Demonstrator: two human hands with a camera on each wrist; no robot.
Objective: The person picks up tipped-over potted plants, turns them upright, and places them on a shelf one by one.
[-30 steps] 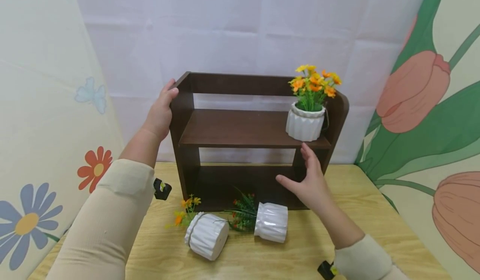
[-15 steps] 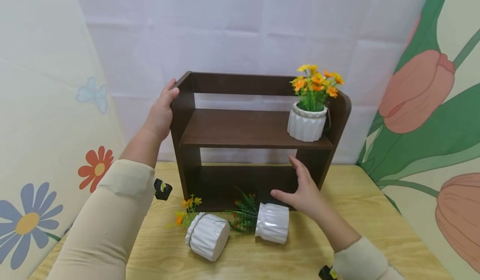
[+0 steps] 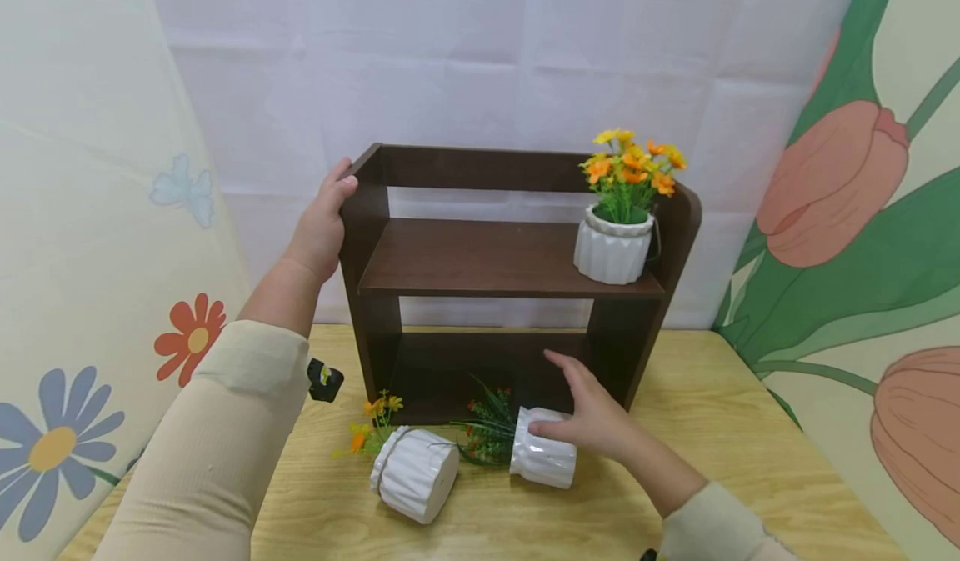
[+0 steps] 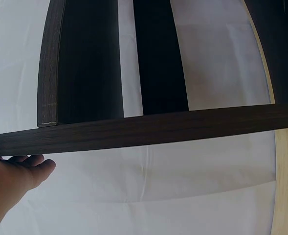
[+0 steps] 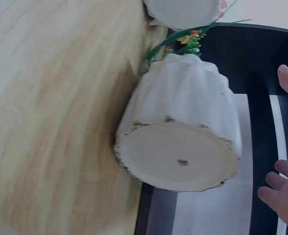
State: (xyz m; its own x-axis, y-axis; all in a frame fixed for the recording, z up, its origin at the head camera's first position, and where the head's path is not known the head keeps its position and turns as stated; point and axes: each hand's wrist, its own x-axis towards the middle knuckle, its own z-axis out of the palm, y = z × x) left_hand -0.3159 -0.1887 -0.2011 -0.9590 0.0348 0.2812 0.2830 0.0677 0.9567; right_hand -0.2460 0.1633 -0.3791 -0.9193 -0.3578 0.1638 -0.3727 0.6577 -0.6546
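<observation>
Plainly, the white pot point(image 3: 546, 463) with red-dotted foliage point(image 3: 489, 434) was seen lying sideways on the wood-grained table point(image 3: 697, 403) — it might have been set rolling by a nudge from the right hand point(image 3: 596, 415), spread and ungripping near it. Its glossy, fluted roundness was offset by the dark, flat-boarded shelf point(image 3: 480, 252), touched by the left hand point(image 3: 320, 227) without clenching.

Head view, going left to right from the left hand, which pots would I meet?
Left hand, first lying pot with orange flowers, second lying pot with red-flecked greenery, upright pot on the shelf.
</observation>
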